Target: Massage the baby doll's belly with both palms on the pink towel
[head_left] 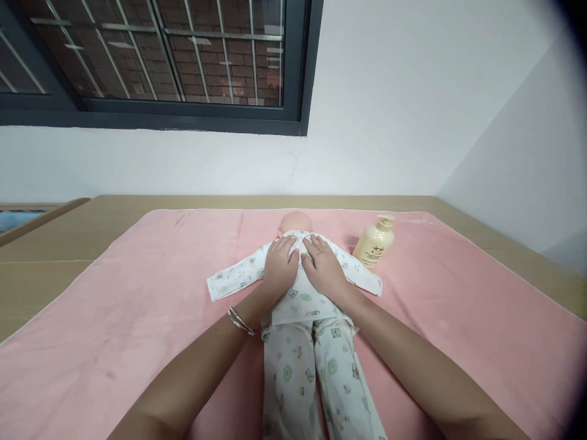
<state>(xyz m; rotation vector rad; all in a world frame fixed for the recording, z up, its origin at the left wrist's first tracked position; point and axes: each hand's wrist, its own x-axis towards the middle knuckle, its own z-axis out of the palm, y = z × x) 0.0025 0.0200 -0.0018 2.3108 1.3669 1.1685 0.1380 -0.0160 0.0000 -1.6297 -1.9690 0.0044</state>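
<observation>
A baby doll (305, 299) in white printed pyjamas lies stretched out, its bald head (296, 221) at the far end and both sleeves spread sideways. My left hand (280, 264) rests flat on the left side of its upper body, fingers pointing away from me. On the other side of the upper body lies my right hand (321, 264), palm down with its fingers slightly spread. The two thumbs are close together near the middle. Neither hand grips anything. Silver bangles (241, 321) circle my left wrist. The doll's hands and feet do not show.
A pale yellow pump bottle (375, 242) stands right of the doll, by its right-hand sleeve. Under everything is a pink cloth (137, 318) on a wooden surface (114, 220). Behind rise a white wall (376, 110) and a dark-framed barred window (183, 116).
</observation>
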